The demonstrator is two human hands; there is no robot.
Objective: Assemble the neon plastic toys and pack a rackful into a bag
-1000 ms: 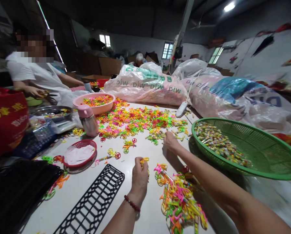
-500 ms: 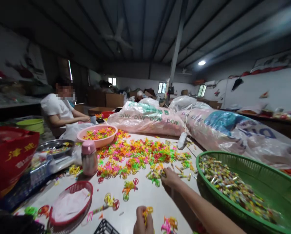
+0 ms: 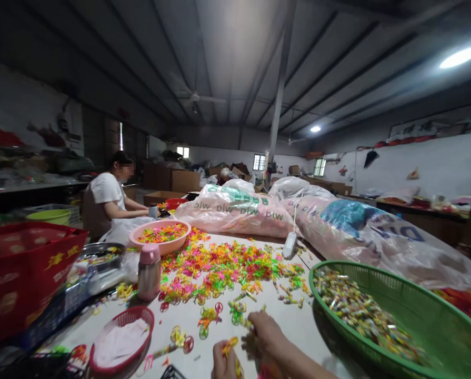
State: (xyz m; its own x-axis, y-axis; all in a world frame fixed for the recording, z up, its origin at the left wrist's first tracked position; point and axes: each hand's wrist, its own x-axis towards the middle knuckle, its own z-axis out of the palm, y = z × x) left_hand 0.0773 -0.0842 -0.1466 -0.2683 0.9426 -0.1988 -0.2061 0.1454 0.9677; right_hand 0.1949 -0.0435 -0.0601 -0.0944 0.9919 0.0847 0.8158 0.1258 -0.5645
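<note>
My left hand [image 3: 221,361] is at the bottom edge, fingers closed on a small yellow-orange plastic toy piece [image 3: 230,345] that sticks up between thumb and fingers. Just to its right, my right hand [image 3: 269,332] is low over the table, its fingers pinched together. Something small and yellowish shows at its fingertips, too blurred to name. Green and yellow toy pieces [image 3: 237,311] lie beside those fingertips. Beyond the hands spreads a pile of bright plastic toy pieces [image 3: 227,263]. Several small printed tubes [image 3: 292,297] lie at its right side.
A green basket [image 3: 393,276] with many small wrapped tubes stands at right. On the left are a red basket [image 3: 151,329] of white sheets, a pink-lidded flask [image 3: 149,273], a pink basin [image 3: 180,243] and a red bag [image 3: 18,284]. Large plastic sacks [image 3: 235,216] line the back. A person [image 3: 109,195] sits left.
My right hand has come back from the pile toward my left hand, down and slightly left. My left hand still holds the yellow-orange piece. The camera view has tilted up.
</note>
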